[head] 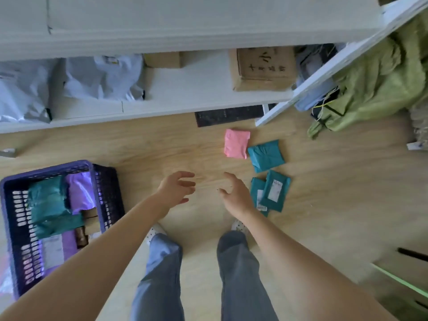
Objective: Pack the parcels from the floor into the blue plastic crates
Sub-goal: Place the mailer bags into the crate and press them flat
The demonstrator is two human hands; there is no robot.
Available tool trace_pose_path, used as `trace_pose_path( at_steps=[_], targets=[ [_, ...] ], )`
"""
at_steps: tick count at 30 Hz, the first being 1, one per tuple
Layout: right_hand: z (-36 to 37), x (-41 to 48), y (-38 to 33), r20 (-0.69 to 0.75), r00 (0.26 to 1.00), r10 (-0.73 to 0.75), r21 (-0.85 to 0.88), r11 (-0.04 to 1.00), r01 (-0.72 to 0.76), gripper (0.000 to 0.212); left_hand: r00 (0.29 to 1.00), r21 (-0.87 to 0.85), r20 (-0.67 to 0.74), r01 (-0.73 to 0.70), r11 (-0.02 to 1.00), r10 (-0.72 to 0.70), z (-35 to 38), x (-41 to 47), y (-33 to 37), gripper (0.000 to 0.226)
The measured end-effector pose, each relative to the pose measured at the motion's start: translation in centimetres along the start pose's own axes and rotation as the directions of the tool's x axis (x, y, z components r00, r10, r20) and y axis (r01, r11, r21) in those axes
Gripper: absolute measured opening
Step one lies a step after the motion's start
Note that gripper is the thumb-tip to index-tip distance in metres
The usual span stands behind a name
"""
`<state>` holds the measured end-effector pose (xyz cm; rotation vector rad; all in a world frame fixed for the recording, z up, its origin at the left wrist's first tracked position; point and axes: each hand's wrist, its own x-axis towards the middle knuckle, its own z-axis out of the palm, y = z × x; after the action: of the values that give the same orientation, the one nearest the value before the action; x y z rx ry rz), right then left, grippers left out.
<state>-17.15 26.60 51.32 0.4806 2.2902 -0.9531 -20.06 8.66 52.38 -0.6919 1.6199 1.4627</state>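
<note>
Left hand [177, 187]: fingers spread, holding nothing.
Right hand [236, 193]: loose, empty, just beside two overlapping teal parcels [275, 191].
Floor [335, 181]: pink parcel [236, 147] touching another teal parcel [265, 155], farther out.
Blue crate [46, 169]: left, partly filled with parcels.

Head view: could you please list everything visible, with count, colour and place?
crate: one, blue-purple, floor at left, partly filled
packed parcels: several, teal, purple, brown, inside crate
pink parcel: one, floor ahead
teal parcels: three, floor right of pink one
shelf: one, white, above floor
grey bags: two, shelf left
cardboard boxes: two, brown, shelf
green sack: one, far right
black mat: one, under shelf
legs: two, blue-grey trousers, bottom
left hand: open, over floor
right hand: open, near teal parcels
</note>
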Motion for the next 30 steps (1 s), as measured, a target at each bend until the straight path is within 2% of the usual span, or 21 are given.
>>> trace_pose_path(
  at_steps=[5,10,13,15,19,22,26,30],
  targets=[
    [-6.3,0.2,10.0,-0.046,0.996,0.074,0.079,0.994,-0.070,0.054,0.998,0.133,0.044,0.037,0.990,-0.043,12.0,2.3,0.7,0.034],
    [-11.1,-0.8,19.2,-0.024,0.993,0.112,-0.014,0.994,-0.112,0.053,0.995,0.275,0.073,0.052,0.960,-0.075,22.5,4.9,1.3,0.034],
    [-13.0,-0.9,23.6,-0.033,0.990,0.137,0.026,0.990,-0.136,0.054,0.994,0.383,0.095,0.006,0.924,-0.045,27.3,6.9,1.7,0.035],
    [-13.6,-0.6,26.3,-0.052,0.985,0.166,0.075,0.984,-0.162,0.054,0.990,0.499,0.139,-0.075,0.863,0.006,29.9,8.4,1.9,0.037],
    [-13.6,0.6,30.8,-0.049,0.971,0.234,0.146,0.964,-0.224,0.057,0.963,0.735,0.259,-0.242,0.633,0.068,34.3,12.6,1.9,0.042],
    [-13.3,2.6,33.6,-0.082,0.953,0.292,0.241,0.934,-0.265,0.058,0.939,0.883,0.344,-0.329,0.335,0.016,37.1,16.7,1.8,0.047],
    [-12.0,6.5,37.4,-0.091,0.914,0.395,0.384,0.861,-0.333,0.055,0.885,0.888,0.460,-0.460,0.025,-0.075,40.6,23.9,1.2,0.052],
    [-9.6,11.8,42.1,-0.064,0.889,0.453,0.450,0.808,-0.380,0.057,0.815,0.807,0.564,-0.578,-0.120,-0.128,43.9,31.9,-0.7,0.055]
  ],
)
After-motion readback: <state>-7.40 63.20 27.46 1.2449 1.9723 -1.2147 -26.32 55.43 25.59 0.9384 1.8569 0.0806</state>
